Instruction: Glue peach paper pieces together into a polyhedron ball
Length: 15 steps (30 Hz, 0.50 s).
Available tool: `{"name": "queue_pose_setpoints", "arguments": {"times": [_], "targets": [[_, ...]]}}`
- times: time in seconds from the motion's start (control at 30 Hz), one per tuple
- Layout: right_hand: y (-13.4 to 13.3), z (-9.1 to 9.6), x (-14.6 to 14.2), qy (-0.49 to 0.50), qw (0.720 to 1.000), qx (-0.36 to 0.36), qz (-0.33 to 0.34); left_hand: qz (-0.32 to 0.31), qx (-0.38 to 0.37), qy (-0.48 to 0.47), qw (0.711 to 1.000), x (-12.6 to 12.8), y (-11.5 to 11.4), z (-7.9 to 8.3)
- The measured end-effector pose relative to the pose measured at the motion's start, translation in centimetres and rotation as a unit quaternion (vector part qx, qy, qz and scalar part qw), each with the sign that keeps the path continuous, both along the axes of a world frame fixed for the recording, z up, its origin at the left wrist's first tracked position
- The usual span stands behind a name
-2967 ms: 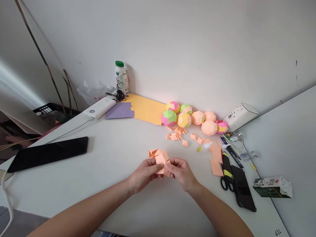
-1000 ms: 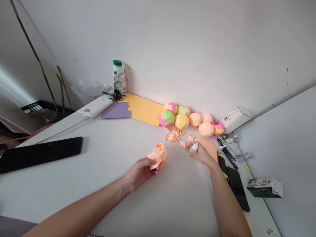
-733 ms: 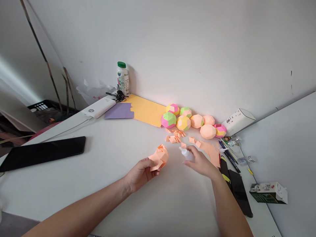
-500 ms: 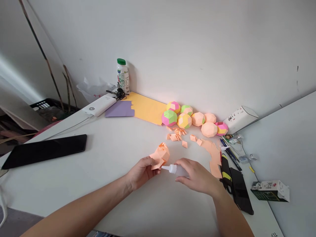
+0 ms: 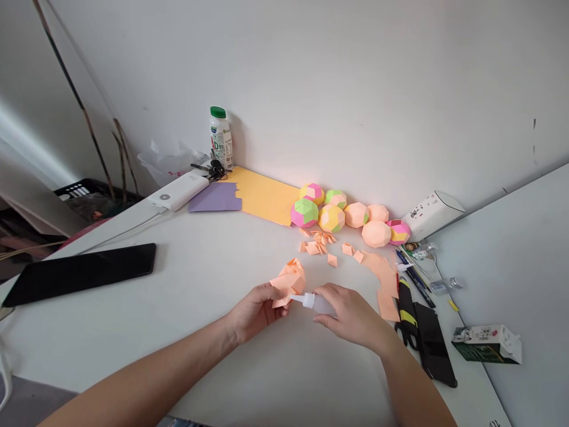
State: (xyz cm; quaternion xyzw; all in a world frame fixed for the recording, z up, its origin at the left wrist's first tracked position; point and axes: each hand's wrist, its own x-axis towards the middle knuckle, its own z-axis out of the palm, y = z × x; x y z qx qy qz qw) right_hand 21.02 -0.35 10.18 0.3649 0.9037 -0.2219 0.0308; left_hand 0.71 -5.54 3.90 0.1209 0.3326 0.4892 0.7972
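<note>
A partly formed peach paper ball (image 5: 290, 277) with loose flaps is held above the table by my left hand (image 5: 254, 311), thumb on top and fingers beneath. My right hand (image 5: 351, 314) is wrapped round a small translucent glue bottle (image 5: 320, 304). The bottle's thin white nozzle points left, and its tip is at a lower flap of the ball. Beyond my hands lie folded peach paper pieces (image 5: 316, 244) in a loose heap. Finished paper balls (image 5: 377, 233), several of them peach and others multicoloured, are grouped against the wall.
Yellow card (image 5: 267, 194) and purple paper (image 5: 216, 197) lie at the back left, near a bottle (image 5: 221, 139), keys (image 5: 216, 169) and a power bank (image 5: 180, 188). A black keyboard-like slab (image 5: 84, 270) is at left. Peach offcuts (image 5: 387, 290), a cutter (image 5: 406, 302) and a phone (image 5: 434, 344) line the right.
The glue bottle in my right hand has shifted slightly left and up, bringing its nozzle tip over the flap. My left hand and the paper ball have barely moved.
</note>
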Motion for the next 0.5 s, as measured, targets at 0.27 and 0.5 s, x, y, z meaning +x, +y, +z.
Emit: {"name": "queue_pose_setpoints", "arguments": {"times": [0.27,0.5], "targets": [[0.2,-0.32,0.08,0.001,0.999,0.033,-0.006,-0.011,-0.002,0.009,1.0,0.11,-0.02,0.37],[-0.07,0.03,0.0,0.002,1.0,0.027,0.004,-0.007,-0.005,0.012,1.0,0.13,0.05,0.21]]}}
